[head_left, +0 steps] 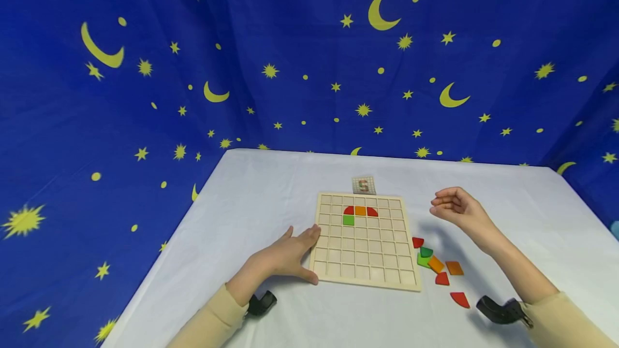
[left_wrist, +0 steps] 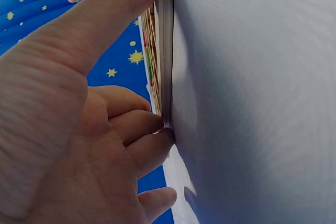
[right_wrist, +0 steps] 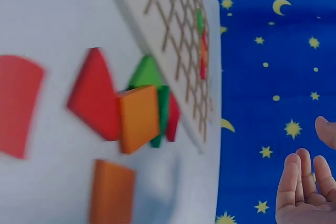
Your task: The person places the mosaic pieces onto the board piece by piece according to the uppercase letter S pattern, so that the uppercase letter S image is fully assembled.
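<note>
A wooden grid board lies on the white table. In its upper cells sit an orange square between two red quarter-round tiles, and a light green square under the left red one. My left hand rests against the board's left edge, thumb and fingers spread along it; the left wrist view shows the thumb and fingertips touching the rim. Over the table, right of the board, hovers my right hand. Its fingers are loosely bent, and the right wrist view shows nothing between them.
Beside the board's right edge lie loose tiles: red quarter-rounds, orange pieces, a light green piece and a dark green one. Behind the board is a small pattern card. A blue starry cloth hangs around the table.
</note>
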Demonstrator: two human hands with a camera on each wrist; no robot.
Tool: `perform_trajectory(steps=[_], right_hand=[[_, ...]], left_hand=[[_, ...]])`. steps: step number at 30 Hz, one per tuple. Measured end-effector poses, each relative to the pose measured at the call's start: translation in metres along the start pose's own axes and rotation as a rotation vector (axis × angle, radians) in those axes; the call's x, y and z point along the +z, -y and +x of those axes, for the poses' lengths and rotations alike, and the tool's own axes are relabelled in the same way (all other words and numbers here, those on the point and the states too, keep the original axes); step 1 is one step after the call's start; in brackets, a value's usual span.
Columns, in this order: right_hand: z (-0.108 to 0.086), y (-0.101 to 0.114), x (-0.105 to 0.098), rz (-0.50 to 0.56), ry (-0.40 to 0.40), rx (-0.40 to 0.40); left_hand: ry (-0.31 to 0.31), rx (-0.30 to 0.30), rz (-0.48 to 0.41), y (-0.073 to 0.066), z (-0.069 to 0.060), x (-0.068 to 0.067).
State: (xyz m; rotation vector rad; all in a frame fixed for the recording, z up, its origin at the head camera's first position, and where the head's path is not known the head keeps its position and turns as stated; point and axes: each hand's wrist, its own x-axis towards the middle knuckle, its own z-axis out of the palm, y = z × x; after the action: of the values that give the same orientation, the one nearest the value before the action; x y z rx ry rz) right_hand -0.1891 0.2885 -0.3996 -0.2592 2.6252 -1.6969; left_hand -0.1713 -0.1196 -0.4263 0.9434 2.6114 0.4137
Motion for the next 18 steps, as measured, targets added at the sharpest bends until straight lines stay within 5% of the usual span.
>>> perform_trajectory(steps=[10, 18], right_hand=[[-0.025, -0.008, 0.011, -0.086, 0.061, 0.06], [-0.032, -0.026, 0.019, -0.292, 0.144, 0.051]], left_hand=[[0.003, 0.016, -0.012, 0.001, 0.0, 0.0], [0.003, 0.006, -0.006, 0.0, 0.0, 0.0]])
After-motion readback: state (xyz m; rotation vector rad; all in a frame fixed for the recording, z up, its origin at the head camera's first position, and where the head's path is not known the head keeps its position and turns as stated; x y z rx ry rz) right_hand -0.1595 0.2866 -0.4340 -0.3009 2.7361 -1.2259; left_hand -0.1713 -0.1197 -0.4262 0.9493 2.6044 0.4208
